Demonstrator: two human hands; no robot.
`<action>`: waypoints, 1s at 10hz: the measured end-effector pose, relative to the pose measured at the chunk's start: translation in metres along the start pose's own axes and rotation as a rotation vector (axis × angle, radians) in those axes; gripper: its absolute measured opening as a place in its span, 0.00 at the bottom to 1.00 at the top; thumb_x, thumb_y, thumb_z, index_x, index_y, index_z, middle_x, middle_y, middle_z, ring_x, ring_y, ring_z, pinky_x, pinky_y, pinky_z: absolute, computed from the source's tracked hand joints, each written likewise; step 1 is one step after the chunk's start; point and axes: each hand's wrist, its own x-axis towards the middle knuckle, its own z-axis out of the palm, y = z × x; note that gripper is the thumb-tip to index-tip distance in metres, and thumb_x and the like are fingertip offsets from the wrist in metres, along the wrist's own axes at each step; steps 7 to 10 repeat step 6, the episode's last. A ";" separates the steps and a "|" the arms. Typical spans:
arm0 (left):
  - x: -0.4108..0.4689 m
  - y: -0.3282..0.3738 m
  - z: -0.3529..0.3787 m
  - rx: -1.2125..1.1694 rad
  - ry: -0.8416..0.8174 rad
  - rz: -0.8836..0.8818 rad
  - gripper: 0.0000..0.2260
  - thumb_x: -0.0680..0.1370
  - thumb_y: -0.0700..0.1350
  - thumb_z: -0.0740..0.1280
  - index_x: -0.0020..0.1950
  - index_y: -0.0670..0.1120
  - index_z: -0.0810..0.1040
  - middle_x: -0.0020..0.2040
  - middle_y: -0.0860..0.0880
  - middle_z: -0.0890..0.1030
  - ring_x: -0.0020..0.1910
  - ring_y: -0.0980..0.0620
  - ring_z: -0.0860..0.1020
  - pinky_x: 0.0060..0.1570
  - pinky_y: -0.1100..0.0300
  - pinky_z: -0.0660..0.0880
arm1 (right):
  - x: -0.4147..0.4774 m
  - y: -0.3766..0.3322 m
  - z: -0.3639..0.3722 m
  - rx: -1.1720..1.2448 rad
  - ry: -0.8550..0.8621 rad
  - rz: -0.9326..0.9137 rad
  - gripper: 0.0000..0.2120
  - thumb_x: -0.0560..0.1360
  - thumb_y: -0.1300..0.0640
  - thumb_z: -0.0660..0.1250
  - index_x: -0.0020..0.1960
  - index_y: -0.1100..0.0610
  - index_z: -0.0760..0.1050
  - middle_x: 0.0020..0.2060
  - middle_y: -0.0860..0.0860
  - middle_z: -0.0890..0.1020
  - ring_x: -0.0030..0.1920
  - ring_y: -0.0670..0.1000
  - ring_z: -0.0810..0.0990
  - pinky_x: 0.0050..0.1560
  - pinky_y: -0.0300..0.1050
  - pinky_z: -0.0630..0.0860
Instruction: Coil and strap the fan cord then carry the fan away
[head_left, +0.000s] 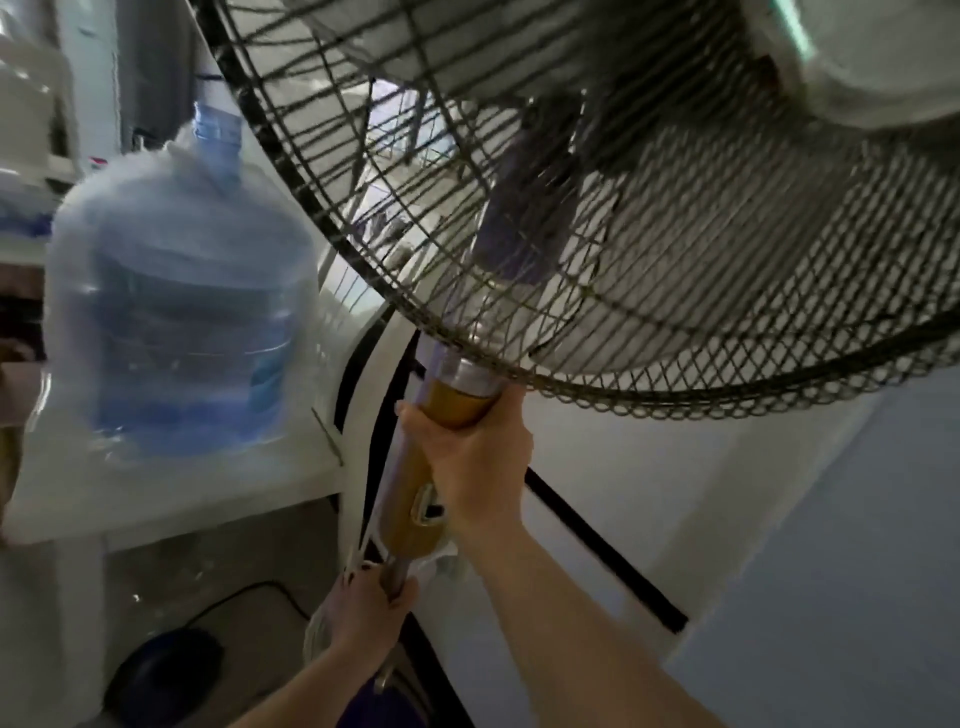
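Note:
A pedestal fan fills the upper right, its dark wire cage (597, 249) close to the camera and blurred. Below the cage runs the gold-brown pole (410, 499). My right hand (472, 457) is wrapped around the top of that pole, just under the metal collar. Lower down, my left hand (371, 608) grips the thin grey section of the pole. A white cord (363, 551) runs along the pole beside my left hand, with a pale bundle partly hidden behind it.
A large blue water jug (176, 322) in clear plastic stands on a white shelf (156, 499) at left. A dark round object (166, 675) and a black cable lie on the floor below. A white wall with black strips (602, 551) lies behind the arms.

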 end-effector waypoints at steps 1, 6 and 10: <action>-0.001 0.001 -0.003 0.027 0.000 0.009 0.09 0.77 0.50 0.66 0.55 0.49 0.74 0.54 0.46 0.78 0.54 0.45 0.77 0.54 0.55 0.73 | -0.003 -0.003 0.005 -0.009 0.004 0.000 0.33 0.62 0.51 0.82 0.45 0.20 0.65 0.36 0.33 0.77 0.39 0.38 0.80 0.44 0.39 0.82; -0.089 -0.008 -0.046 0.364 0.016 0.074 0.30 0.79 0.64 0.52 0.78 0.53 0.53 0.79 0.51 0.55 0.78 0.44 0.47 0.72 0.40 0.52 | -0.056 -0.048 -0.019 -0.123 -0.151 0.381 0.57 0.64 0.40 0.78 0.79 0.50 0.46 0.76 0.53 0.62 0.75 0.53 0.63 0.73 0.52 0.64; -0.089 -0.008 -0.046 0.364 0.016 0.074 0.30 0.79 0.64 0.52 0.78 0.53 0.53 0.79 0.51 0.55 0.78 0.44 0.47 0.72 0.40 0.52 | -0.056 -0.048 -0.019 -0.123 -0.151 0.381 0.57 0.64 0.40 0.78 0.79 0.50 0.46 0.76 0.53 0.62 0.75 0.53 0.63 0.73 0.52 0.64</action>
